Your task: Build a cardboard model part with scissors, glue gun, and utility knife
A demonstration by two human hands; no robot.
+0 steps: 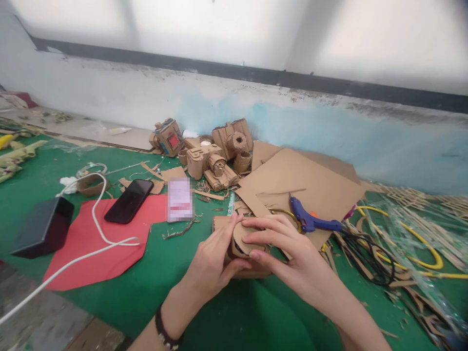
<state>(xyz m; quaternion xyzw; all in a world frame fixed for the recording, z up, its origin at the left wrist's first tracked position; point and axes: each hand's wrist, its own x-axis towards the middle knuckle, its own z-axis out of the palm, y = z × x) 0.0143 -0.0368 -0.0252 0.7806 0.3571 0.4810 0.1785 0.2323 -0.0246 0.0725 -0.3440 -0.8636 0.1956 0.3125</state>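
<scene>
Both of my hands hold a small cardboard model (244, 243) with a round disc on its front, resting on the green mat (226, 312). My left hand (214, 263) grips its left side, thumb under the disc. My right hand (283, 251) presses fingers onto the disc from the right. A blue glue gun (310, 220) lies just behind my right hand on a large cardboard sheet (303, 183).
Finished cardboard cameras (215, 156) are piled near the wall. A black phone (128, 201) lies on red paper (91, 243) with a white cable (95, 214) and a black box (44, 226). Yellow and black cords (383, 253) and scraps lie to the right.
</scene>
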